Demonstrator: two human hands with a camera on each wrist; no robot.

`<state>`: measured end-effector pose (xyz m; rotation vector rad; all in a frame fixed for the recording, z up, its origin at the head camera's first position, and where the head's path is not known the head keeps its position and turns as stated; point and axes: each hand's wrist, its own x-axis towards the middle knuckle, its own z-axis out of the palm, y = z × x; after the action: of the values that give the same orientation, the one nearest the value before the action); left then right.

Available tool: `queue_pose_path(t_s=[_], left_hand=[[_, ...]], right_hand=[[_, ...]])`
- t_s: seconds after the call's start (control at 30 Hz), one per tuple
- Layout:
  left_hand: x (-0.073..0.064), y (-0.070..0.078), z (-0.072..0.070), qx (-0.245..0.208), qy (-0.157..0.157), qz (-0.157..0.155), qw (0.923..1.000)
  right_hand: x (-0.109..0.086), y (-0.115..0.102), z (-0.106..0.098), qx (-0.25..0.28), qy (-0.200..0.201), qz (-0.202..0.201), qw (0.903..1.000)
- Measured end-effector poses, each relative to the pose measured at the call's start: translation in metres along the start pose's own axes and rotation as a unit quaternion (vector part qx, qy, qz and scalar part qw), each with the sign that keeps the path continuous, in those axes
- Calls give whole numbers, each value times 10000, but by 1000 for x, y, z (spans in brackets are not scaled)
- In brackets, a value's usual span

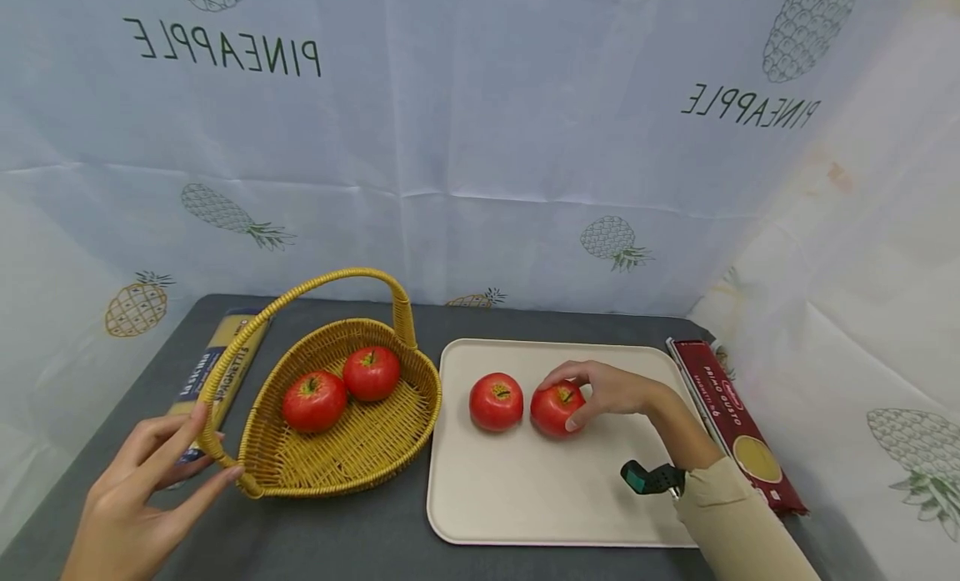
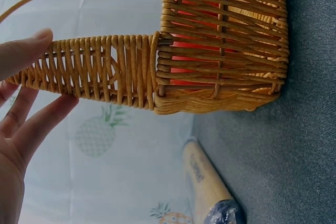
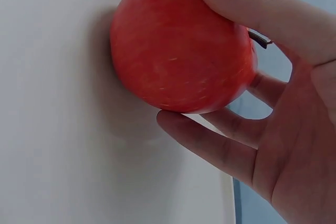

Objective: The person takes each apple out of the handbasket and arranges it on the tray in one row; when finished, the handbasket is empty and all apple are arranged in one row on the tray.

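Basket (image 1: 341, 464) and tray (image 1: 525, 506) hold two apples (image 1: 315, 404) each. Your left fingers (image 2: 23, 55) pinch the handle (image 2: 92, 69), right fingers (image 3: 247, 3) one tray apple (image 1: 552, 413).

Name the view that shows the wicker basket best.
Head view: the wicker basket shows its opening, arched handle and two apples inside. The left wrist view shows its side and part of the handle, held by the left hand; the right wrist view shows none.

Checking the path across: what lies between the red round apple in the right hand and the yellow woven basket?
In the head view, a second red round apple lies there, on the beige rectangular tray, then a strip of bare tray.
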<state>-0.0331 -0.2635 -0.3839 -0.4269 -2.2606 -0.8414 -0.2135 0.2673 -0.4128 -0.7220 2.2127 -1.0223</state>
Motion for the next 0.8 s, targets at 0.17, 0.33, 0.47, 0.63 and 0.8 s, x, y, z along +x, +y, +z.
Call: queue_pose_path(t_s=[0.17,0.33,0.47,0.63,0.8], left_hand=[[-1,-2,1,-54,25,8,10000],[-1,-2,0,-47,11,-10,10000],[-1,-1,0,-86,-11,-23,10000],[0,2,-1,-111,-41,-27,9999],[1,3,-2,-94,-78,-15,9999]], right_hand=[[1,1,0,22,-19,6,10000],[3,2,1,-48,-102,162,9998],[5,1,0,-2,-179,303,9994],[6,-1,-2,7,-267,426,9987],[8,-4,-2,40,-333,405,9986]])
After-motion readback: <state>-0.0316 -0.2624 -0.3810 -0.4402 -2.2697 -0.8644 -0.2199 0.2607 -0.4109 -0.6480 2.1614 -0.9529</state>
